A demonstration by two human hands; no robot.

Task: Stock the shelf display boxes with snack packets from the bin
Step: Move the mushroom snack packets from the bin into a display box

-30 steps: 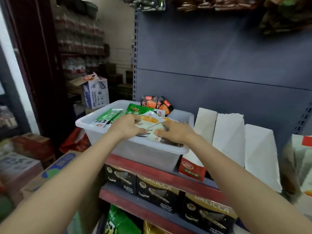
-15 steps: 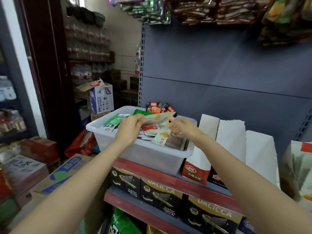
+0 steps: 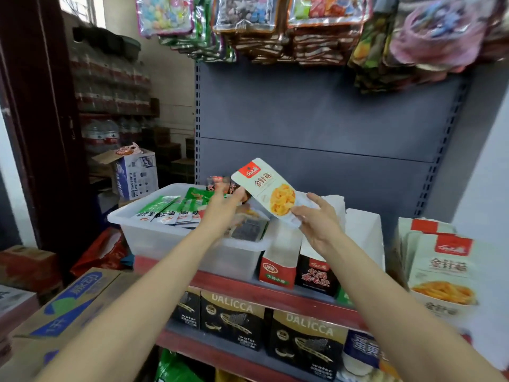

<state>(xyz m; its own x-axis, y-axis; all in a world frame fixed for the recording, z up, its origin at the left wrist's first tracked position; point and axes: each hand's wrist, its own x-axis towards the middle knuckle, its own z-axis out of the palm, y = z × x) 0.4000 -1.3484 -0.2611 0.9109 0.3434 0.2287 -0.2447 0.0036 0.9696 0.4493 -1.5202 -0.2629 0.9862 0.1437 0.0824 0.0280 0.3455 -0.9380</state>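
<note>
A white snack packet (image 3: 271, 193) with a red logo and a yellow food picture is lifted above the translucent white bin (image 3: 165, 238) on the red-edged shelf (image 3: 275, 292). My left hand (image 3: 223, 213) pinches its left edge. My right hand (image 3: 316, 220) holds its lower right corner between thumb and fingers. The bin holds several green packets (image 3: 165, 209), dark packets and red ones. Right of the bin stand open display boxes: a red-and-white one (image 3: 276, 268), a black one (image 3: 316, 275), and a white one (image 3: 440, 271) bearing the same picture as the packet.
Black DALICCA boxes (image 3: 275, 326) fill the shelf below. Bagged goods (image 3: 303, 28) hang overhead against the grey back panel (image 3: 330, 128). Cardboard cartons (image 3: 68, 307) sit on the floor at the left, with a white-blue box (image 3: 137, 175) behind the bin.
Both hands have risen out of the bin with the white packet, turning it upright and carrying it to the right. The view has tilted upward, showing more hanging goods.
</note>
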